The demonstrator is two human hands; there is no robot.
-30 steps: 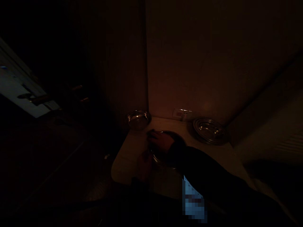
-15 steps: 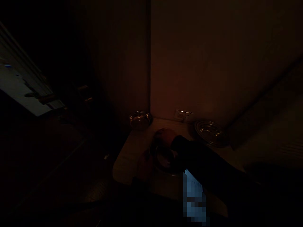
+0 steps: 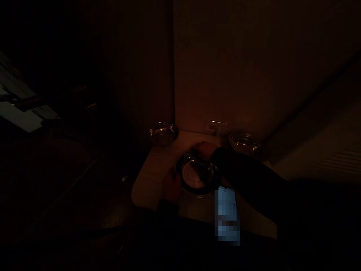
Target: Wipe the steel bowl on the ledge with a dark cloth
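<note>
In the dim light a round, shiny metal bowl (image 3: 194,177) rests on a small pale table. My left hand (image 3: 172,184) grips the bowl's left rim, with the thumb at the edge. Over the far rim is my right hand (image 3: 206,149), its fingers closed around something dark that I cannot make out. A dark shape, perhaps a shadow, lies across the inside of the bowl beneath that hand. Both sleeves are black and blend into the darkness.
A second metal bowl (image 3: 163,134) stands at the table's far left corner. Stacked metal dishes (image 3: 245,143) sit at the right, by the wall. A lit phone (image 3: 227,210) lies at the near edge. A wall socket (image 3: 216,126) is behind the table (image 3: 146,188).
My right hand has shifted slightly right along the far rim, and more of the bowl's inside shows. The view has tilted, so everything sits a little higher.
</note>
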